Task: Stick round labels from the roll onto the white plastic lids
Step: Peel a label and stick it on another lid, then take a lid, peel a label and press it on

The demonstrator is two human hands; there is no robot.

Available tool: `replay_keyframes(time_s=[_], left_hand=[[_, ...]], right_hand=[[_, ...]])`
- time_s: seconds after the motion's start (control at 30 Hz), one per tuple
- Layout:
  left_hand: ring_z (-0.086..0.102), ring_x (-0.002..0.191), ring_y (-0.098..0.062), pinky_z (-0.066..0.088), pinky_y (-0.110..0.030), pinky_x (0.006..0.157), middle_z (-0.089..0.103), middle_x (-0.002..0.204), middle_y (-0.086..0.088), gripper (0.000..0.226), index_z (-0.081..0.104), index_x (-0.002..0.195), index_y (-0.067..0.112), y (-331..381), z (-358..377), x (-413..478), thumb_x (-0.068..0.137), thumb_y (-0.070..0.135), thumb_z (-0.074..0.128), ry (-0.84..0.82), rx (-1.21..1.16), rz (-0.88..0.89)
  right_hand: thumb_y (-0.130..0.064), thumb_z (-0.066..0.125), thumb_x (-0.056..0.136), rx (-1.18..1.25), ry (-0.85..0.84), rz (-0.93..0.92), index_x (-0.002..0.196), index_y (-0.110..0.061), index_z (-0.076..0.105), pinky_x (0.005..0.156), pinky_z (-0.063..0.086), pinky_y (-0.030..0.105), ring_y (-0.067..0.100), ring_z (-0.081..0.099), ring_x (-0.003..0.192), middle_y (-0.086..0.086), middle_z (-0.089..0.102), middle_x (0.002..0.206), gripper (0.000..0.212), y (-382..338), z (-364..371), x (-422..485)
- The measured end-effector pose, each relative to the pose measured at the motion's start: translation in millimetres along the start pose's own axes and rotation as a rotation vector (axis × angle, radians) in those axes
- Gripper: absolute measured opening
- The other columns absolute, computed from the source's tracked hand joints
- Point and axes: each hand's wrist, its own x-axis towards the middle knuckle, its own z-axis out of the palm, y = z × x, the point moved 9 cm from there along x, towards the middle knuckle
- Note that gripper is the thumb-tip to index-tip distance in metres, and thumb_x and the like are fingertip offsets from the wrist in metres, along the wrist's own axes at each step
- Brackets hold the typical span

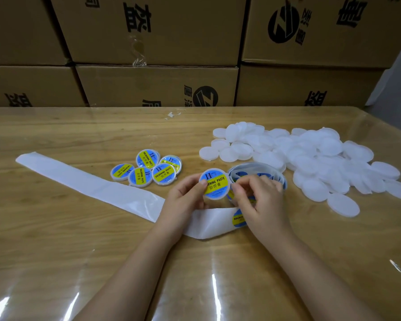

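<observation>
My left hand (pixel 183 200) holds a white lid (pixel 214 184) that carries a blue and yellow round label, thumb on its left face. My right hand (pixel 257 198) pinches the lid's right edge with fingertips. Behind my right hand lies the label roll (pixel 257 172), loosely coiled, blue labels showing. Its bare white backing strip (pixel 83 179) trails left across the table, and one label (pixel 239 217) remains on it under my right wrist. Several labelled lids (pixel 146 170) lie in a cluster to the left. A heap of plain white lids (pixel 310 158) spreads to the right.
The wooden table (pixel 56 251) is covered with a glossy clear sheet. Stacked cardboard boxes (pixel 158 84) form a wall along the table's far edge. A small white scrap (pixel 171 115) lies near the back.
</observation>
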Motion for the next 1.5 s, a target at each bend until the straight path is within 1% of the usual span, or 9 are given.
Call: replay_keyframes(time_s=[0.13, 0.47, 0.57, 0.73, 1.0, 1.17, 1.23, 1.4, 1.5], left_hand=[[0.052, 0.055, -0.006, 0.046, -0.023, 0.063, 0.059, 0.064, 0.012, 0.015, 0.067, 0.09, 0.025, -1, -29, 4, 0.094, 0.017, 0.055, 0.177, 0.16, -0.005], [0.049, 0.047, -0.002, 0.04, -0.013, 0.052, 0.051, 0.054, 0.007, 0.019, 0.057, 0.074, 0.025, 1, -45, 1, 0.092, 0.02, 0.056, 0.338, 0.44, 0.005], [0.053, 0.057, -0.018, 0.042, -0.029, 0.06, 0.047, 0.054, 0.008, 0.023, 0.052, 0.068, 0.021, 4, -55, -2, 0.091, 0.021, 0.055, 0.42, 0.519, 0.003], [0.06, 0.07, -0.033, 0.048, -0.044, 0.068, 0.054, 0.063, -0.006, 0.017, 0.054, 0.074, 0.012, 9, -71, -4, 0.088, 0.023, 0.053, 0.488, 0.661, -0.016], [0.063, 0.077, -0.026, 0.049, -0.04, 0.071, 0.059, 0.077, 0.011, 0.028, 0.053, 0.116, 0.016, 25, -105, -5, 0.09, 0.021, 0.058, 0.625, 0.783, 0.025], [0.053, 0.087, -0.019, 0.036, -0.03, 0.072, 0.049, 0.123, -0.006, 0.039, 0.05, 0.122, 0.013, 25, -112, -9, 0.086, 0.016, 0.065, 0.697, 0.84, 0.03], [0.055, 0.088, -0.025, 0.039, -0.032, 0.069, 0.045, 0.122, -0.01, 0.03, 0.056, 0.114, 0.012, 30, -103, -10, 0.086, 0.016, 0.066, 0.668, 0.961, 0.052], [0.055, 0.073, -0.035, 0.045, -0.041, 0.057, 0.062, 0.083, -0.015, 0.011, 0.07, 0.076, 0.003, 40, -53, -8, 0.08, 0.013, 0.069, 0.456, 1.474, 0.286], [0.056, 0.079, -0.036, 0.044, -0.041, 0.061, 0.062, 0.092, -0.015, 0.018, 0.068, 0.08, 0.002, 31, -52, -4, 0.084, 0.018, 0.062, 0.412, 1.557, 0.209]], right_hand=[[-0.024, 0.049, 0.086, -0.174, 0.073, -0.175, 0.077, -0.006, 0.065, 0.072, 0.04, 0.037, 0.028, 0.054, 0.078, 0.007, 0.06, 0.088, 0.026, -3, -7, 3], [-0.024, 0.063, 0.081, -0.312, 0.005, -0.124, 0.087, -0.004, 0.069, 0.064, 0.048, 0.037, 0.03, 0.057, 0.082, 0.016, 0.056, 0.097, 0.022, 10, -5, 7], [-0.019, 0.07, 0.082, -0.397, -0.043, -0.166, 0.086, -0.004, 0.068, 0.058, 0.045, 0.034, 0.028, 0.059, 0.071, 0.015, 0.057, 0.092, 0.016, 8, -2, 9], [-0.031, 0.043, 0.089, -0.412, -0.069, -0.297, 0.069, -0.009, 0.063, 0.051, 0.045, 0.034, 0.024, 0.056, 0.059, 0.004, 0.056, 0.064, 0.036, -3, 2, 7], [-0.025, 0.063, 0.081, -0.451, 0.013, -0.288, 0.061, -0.013, 0.062, 0.048, 0.035, 0.024, 0.018, 0.055, 0.055, -0.001, 0.056, 0.057, 0.024, -4, -6, 5], [-0.026, 0.061, 0.082, -0.455, 0.05, -0.293, 0.061, -0.014, 0.063, 0.054, 0.025, 0.018, 0.016, 0.055, 0.056, -0.003, 0.056, 0.057, 0.024, -5, -9, 4], [-0.025, 0.063, 0.08, -0.443, 0.052, -0.288, 0.06, -0.014, 0.063, 0.053, 0.027, 0.019, 0.016, 0.055, 0.055, -0.003, 0.056, 0.057, 0.022, -5, -8, 4], [-0.023, 0.061, 0.082, -0.397, 0.053, -0.267, 0.061, -0.014, 0.063, 0.051, 0.031, 0.021, 0.016, 0.054, 0.055, -0.003, 0.055, 0.057, 0.023, -2, -8, 4], [-0.029, 0.049, 0.087, -0.387, 0.049, -0.264, 0.062, -0.014, 0.063, 0.054, 0.029, 0.02, 0.014, 0.053, 0.056, -0.004, 0.055, 0.057, 0.032, -1, -8, 4]])
